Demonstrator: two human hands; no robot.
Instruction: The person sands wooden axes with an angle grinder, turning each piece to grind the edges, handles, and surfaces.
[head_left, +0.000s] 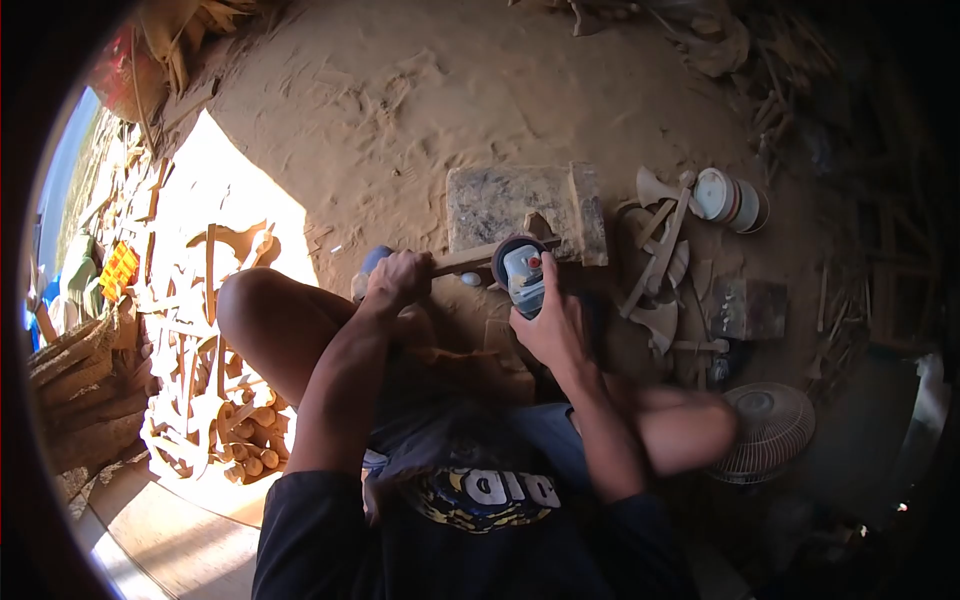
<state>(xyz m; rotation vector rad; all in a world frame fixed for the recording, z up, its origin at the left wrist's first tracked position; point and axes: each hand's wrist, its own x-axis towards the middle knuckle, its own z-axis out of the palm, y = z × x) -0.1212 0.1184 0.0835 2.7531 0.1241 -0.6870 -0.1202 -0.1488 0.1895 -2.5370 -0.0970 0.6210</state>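
Observation:
My left hand (400, 278) is closed around one end of a long piece of wood (462, 260), which points to the right towards a worn, stained block (505, 205) on the ground. In my right hand (552, 328) is an angle grinder (525, 284), grey with a red button, its body gripped and the index finger stretched along it. The grinder's round dark disc (503, 255) lies over the wood near its far end; whether it touches is hard to tell. A small pale oval thing (471, 279) rests on the ground below the wood.
Curved wooden pieces (660, 265) lie to the right, near a white bucket (727, 200) tipped on its side. A round fan (762, 432) stands beside my right knee. Cut wood (245, 435) is heaped on the left in sunlight. Sandy ground (350, 110) stretches ahead.

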